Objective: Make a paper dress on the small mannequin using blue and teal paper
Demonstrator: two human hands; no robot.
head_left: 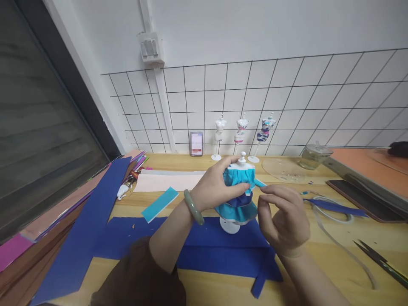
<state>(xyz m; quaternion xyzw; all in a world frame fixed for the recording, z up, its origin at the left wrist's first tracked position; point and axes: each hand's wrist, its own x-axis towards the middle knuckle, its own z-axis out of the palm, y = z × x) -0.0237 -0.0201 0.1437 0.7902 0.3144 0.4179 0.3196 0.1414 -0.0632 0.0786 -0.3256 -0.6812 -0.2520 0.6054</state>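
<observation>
A miniature dress form (242, 160) stands upright on a white round base (230, 226), dressed in a turquoise gathered top (241, 173) and a tiered skirt (237, 212) of navy and turquoise. My left hand (219, 182), with a green bangle on its wrist, is closed around the form at the bodice, the thumb pressing across its front. Just right of the form, my right hand (283, 216) has its fingers curled, and the forefinger and thumb side meet the end of a narrow turquoise strip (259, 183) that runs out from the bodice.
Navy sheets (219, 259) lie beneath the form. A turquoise piece (160, 204) and a pale pink sheet (170, 182) are at left. Scissors (379, 259) lie at right, near a cable (346, 246). Behind stand small dress forms (239, 129), a phone (196, 143) and a glass jar (314, 156).
</observation>
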